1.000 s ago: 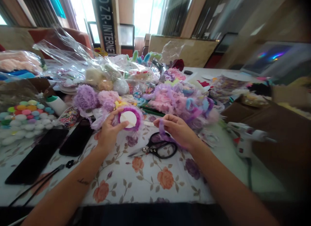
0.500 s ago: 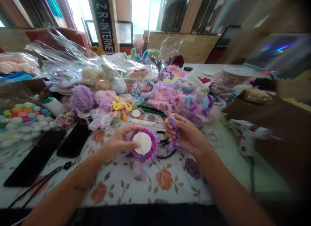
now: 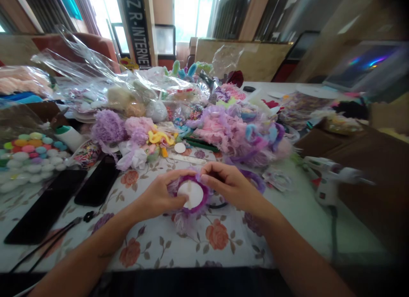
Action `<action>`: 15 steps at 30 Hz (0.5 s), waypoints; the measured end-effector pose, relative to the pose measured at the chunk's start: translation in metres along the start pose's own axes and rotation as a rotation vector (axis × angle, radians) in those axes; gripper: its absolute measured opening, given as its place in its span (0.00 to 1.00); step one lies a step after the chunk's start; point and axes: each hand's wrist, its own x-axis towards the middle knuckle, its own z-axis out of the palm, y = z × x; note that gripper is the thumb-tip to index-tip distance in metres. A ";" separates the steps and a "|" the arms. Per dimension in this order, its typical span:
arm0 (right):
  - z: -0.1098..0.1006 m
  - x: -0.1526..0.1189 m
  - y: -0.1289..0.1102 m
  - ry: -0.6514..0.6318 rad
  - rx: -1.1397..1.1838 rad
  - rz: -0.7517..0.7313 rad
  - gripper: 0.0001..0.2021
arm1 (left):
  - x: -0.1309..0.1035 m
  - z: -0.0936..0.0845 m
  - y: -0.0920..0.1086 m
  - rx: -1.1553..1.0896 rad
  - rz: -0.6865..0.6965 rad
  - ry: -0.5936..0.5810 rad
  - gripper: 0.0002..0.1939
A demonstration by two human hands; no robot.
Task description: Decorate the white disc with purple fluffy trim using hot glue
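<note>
Indoor craft workspace, flower-print tablecloth [image 3: 153, 233], bagged pompoms [image 3: 35, 154], fluffy pink trimmings [image 3: 220, 128], glue gun [image 3: 327, 180], curtained windows [image 3: 193, 15]

1. A long, flat black rectangular device [image 3: 44, 209] lies at the left on a white cloth printed with flowers [image 3: 153, 256], just beside a smaller black rectangular phone [image 3: 97, 182].
2. A thin black cord [image 3: 57, 233] runs below both.
3. Small white and multicoloured pom-poms [image 3: 35, 156] are heaped at the far left, near a white spool with a green end [image 3: 70, 138].
4. A reddish-orange upholstered chair back [image 3: 105, 50] rises behind the table.
5. A tall dark sign with white lettering [image 3: 137, 28] stands between bright windows [image 3: 193, 15].
</note>
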 end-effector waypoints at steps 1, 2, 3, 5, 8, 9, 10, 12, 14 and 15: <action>0.001 0.001 -0.001 -0.007 -0.008 0.008 0.13 | 0.000 0.000 0.000 -0.007 -0.013 -0.015 0.28; 0.001 0.002 0.000 -0.016 -0.008 0.023 0.14 | -0.001 -0.001 0.000 -0.014 -0.029 -0.031 0.29; 0.001 0.003 0.000 -0.028 -0.004 0.042 0.14 | -0.001 -0.002 0.000 -0.022 -0.048 -0.048 0.29; 0.000 0.005 0.003 -0.065 0.010 0.090 0.15 | -0.001 -0.002 0.001 -0.037 -0.089 -0.089 0.29; -0.002 0.007 0.008 -0.116 0.028 0.137 0.16 | -0.001 -0.003 0.002 -0.047 -0.135 -0.136 0.30; -0.003 0.007 0.009 -0.126 0.029 0.145 0.16 | -0.001 -0.003 0.002 -0.044 -0.141 -0.141 0.30; -0.003 0.008 0.010 -0.131 0.028 0.149 0.17 | -0.001 -0.004 0.002 -0.036 -0.142 -0.142 0.30; -0.002 0.008 0.011 -0.131 0.016 0.156 0.17 | -0.001 -0.004 0.002 -0.016 -0.136 -0.140 0.30; -0.001 0.009 0.010 -0.126 0.000 0.158 0.18 | 0.000 -0.003 0.001 -0.003 -0.127 -0.139 0.30; -0.001 0.010 0.010 -0.123 -0.007 0.156 0.18 | 0.000 -0.003 0.000 -0.001 -0.122 -0.137 0.30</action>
